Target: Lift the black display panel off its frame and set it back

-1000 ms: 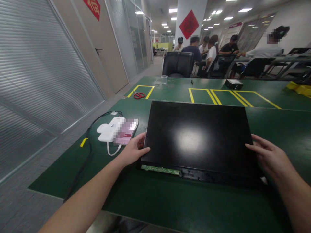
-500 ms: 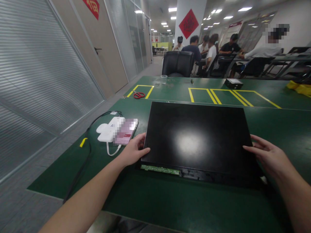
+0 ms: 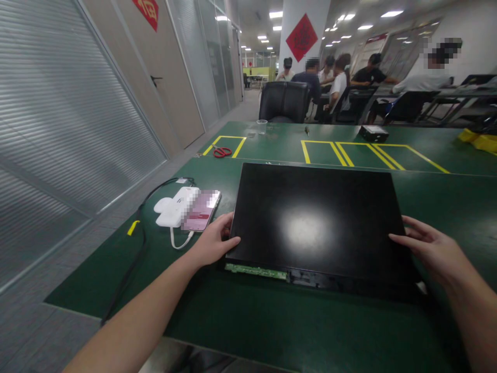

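A flat black display panel (image 3: 310,217) faces up in front of me, its near edge tilted towards me and a bright reflection in its middle. Along that edge shows a strip of green circuit board (image 3: 256,271), with dark trim to its right. My left hand (image 3: 217,239) grips the panel's left side, thumb on the front face and fingers at the edge. On the opposite side my right hand (image 3: 429,248) holds the right edge, its thumb also on the front. The panel's underside and some fingertips are hidden.
Left of the panel lie a phone (image 3: 204,210), white devices (image 3: 176,207) and a black cable (image 3: 144,233). Red scissors (image 3: 222,152), a clear cup (image 3: 262,127) and a black box (image 3: 373,133) sit farther back. Several people sit beyond a black chair (image 3: 283,101).
Almost nothing differs. The panel's right side and my right hand have shifted very slightly to the right; my left hand stays in place.
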Demonstrator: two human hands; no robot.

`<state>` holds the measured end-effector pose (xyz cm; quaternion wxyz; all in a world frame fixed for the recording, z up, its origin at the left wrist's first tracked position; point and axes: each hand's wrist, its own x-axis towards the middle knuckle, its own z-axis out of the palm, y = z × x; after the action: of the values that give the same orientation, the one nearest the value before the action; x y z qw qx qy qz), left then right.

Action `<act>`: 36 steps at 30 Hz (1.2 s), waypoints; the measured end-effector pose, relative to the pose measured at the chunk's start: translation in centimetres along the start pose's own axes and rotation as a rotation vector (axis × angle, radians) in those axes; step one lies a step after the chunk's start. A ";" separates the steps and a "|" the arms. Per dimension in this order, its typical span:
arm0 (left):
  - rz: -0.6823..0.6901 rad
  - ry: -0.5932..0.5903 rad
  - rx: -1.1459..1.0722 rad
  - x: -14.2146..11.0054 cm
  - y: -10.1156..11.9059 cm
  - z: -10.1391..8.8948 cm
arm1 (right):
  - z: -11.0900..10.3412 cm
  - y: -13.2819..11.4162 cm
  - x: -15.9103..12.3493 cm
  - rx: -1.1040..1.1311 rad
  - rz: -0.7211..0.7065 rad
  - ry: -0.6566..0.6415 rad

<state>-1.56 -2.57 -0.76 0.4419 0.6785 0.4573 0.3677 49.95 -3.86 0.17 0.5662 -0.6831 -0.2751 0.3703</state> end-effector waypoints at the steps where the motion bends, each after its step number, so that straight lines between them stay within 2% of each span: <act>1: 0.007 0.008 0.012 0.0 0.0 0.0 | -0.1 0.0 0.0 -0.002 0.002 -0.003; 9: 0.020 0.013 0.039 -0.1 -0.6 -0.1 | -0.1 -0.5 -0.4 -0.015 0.020 -0.009; 17: 0.009 0.003 -0.014 0.0 0.2 0.2 | 0.2 -0.9 -0.6 -0.054 0.049 0.014; 22: 0.013 0.011 0.010 -0.1 0.5 0.2 | -0.2 -0.2 0.0 -0.128 -0.018 0.036; 31: 0.033 0.077 0.176 -0.1 0.3 -0.2 | -0.7 1.0 0.7 -0.285 -0.140 0.035; 36: 0.049 0.093 0.275 -0.1 -0.3 -0.7 | -0.3 0.3 0.1 -0.317 -0.107 0.069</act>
<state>-2.33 -2.43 -0.86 0.3141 0.7258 0.5066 0.3435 50.26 -4.03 -0.13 0.4794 -0.7606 -0.3463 0.2678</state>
